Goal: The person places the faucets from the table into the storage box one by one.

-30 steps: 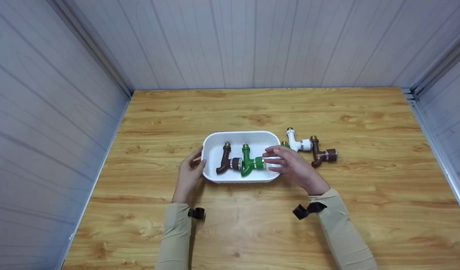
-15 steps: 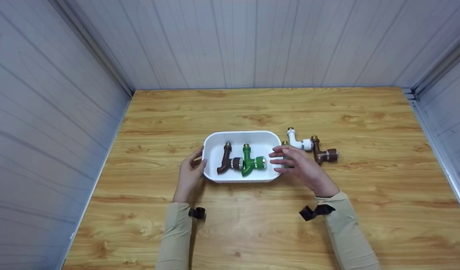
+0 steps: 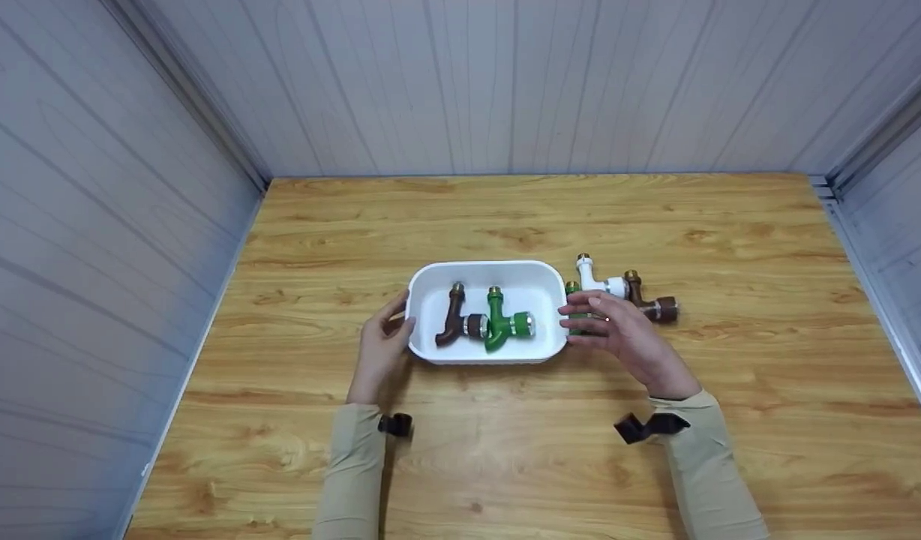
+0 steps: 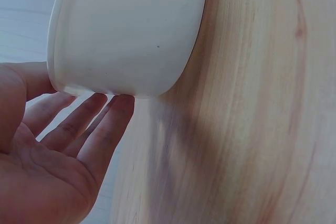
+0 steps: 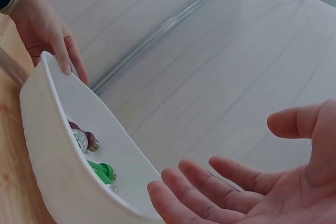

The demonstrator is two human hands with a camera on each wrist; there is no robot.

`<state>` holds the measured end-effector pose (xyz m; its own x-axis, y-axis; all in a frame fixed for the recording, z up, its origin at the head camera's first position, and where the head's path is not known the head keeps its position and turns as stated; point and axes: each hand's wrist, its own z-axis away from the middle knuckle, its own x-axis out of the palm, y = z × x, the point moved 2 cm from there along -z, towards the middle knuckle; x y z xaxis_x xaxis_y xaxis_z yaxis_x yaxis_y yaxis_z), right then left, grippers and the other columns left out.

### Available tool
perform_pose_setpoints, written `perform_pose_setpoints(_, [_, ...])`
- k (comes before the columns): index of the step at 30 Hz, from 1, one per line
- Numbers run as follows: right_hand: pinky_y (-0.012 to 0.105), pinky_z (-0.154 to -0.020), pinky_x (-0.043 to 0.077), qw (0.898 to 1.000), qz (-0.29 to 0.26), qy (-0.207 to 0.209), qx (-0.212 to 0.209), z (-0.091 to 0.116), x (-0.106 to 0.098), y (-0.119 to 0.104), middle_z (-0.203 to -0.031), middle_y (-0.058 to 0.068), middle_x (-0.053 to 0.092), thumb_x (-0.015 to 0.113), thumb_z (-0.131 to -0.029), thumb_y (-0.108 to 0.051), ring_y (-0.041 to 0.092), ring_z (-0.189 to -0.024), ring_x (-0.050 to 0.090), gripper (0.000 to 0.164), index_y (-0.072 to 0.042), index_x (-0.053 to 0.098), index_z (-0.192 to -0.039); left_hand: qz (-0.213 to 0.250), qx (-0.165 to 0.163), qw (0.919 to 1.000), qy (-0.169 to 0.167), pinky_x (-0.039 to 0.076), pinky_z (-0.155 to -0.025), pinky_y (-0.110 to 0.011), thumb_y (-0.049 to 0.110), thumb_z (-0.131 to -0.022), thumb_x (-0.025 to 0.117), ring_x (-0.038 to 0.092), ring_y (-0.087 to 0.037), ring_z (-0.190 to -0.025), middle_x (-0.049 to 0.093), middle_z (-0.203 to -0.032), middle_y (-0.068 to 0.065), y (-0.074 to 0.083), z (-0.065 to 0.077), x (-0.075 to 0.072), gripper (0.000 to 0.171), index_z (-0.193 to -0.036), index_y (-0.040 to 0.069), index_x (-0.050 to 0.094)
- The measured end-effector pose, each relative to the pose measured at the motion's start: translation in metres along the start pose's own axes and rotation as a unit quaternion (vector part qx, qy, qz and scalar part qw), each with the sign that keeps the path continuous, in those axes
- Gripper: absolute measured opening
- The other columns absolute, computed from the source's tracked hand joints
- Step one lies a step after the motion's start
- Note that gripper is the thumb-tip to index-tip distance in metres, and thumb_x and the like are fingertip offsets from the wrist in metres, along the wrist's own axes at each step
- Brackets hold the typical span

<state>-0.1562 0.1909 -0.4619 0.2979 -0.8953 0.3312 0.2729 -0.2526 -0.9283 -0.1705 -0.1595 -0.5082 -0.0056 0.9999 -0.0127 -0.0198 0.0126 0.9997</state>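
Left hand (image 3: 378,349) grips 1 tub (image 3: 490,274) | 2 inner taps (image 3: 498,324) | 3 outer taps (image 3: 615,287)

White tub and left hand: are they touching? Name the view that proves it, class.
Touching. The left wrist view shows it: the left hand has its fingertips right against the outside of the white tub, with no gap between.

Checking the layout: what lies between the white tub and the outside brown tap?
A white tap and, partly hidden by the right hand, a green tap; head view.
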Motion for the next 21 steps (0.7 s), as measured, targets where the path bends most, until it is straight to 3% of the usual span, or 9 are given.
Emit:
perform_pose_setpoints(3, [0.059,-0.100,0.039,1.000,-0.001,0.003,-0.004,0.002,-0.004,-0.001,-0.130,0.032,0.046,0.041,-0.104,-0.024,0.046,-0.118,0.048,0.047,0.013,0.039,-0.132,-0.005,0.005,1.0000,-0.002,0.047,-0.095,-0.053,-0.009,-0.091,0.054,0.050,-0.051,-0.114,0.047,-0.130,-0.035,0.002,0.001,0.000,0.046,-0.136,-0.009,0.044])
perform_pose_setpoints(10, [0.057,-0.099,0.041,1.000,0.002,0.011,-0.013,0.009,-0.014,-0.002,-0.131,0.033,0.046,0.042,-0.103,-0.025,0.048,-0.120,0.046,0.045,0.011,0.043,-0.130,-0.033,0.034,0.9988,-0.004,0.053,-0.089,-0.033,-0.011,-0.090,0.055,0.052,-0.051,-0.111,0.050,-0.125,-0.036,-0.006,-0.004,-0.003,0.045,-0.134,-0.011,0.046])
perform_pose_setpoints(15, [0.055,-0.098,0.044,1.000,0.002,0.022,-0.015,0.014,-0.022,-0.003,-0.131,0.033,0.045,0.043,-0.103,-0.026,0.046,-0.118,0.049,0.044,0.010,0.045,-0.129,-0.027,0.024,0.9993,0.007,0.052,-0.090,-0.035,-0.007,-0.091,0.056,0.054,-0.047,-0.112,0.052,-0.127,-0.031,-0.024,-0.011,-0.005,0.045,-0.136,-0.005,0.048])
perform_pose_setpoints(21, [0.056,-0.099,0.042,0.999,0.005,0.030,-0.013,0.018,-0.032,-0.003,-0.132,0.034,0.045,0.040,-0.104,-0.026,0.045,-0.118,0.049,0.043,0.009,0.045,-0.129,-0.033,0.013,0.9993,0.013,0.052,-0.091,-0.036,-0.007,-0.091,0.056,0.055,-0.043,-0.111,0.053,-0.127,-0.027,-0.022,-0.009,-0.004,0.046,-0.136,-0.001,0.050])
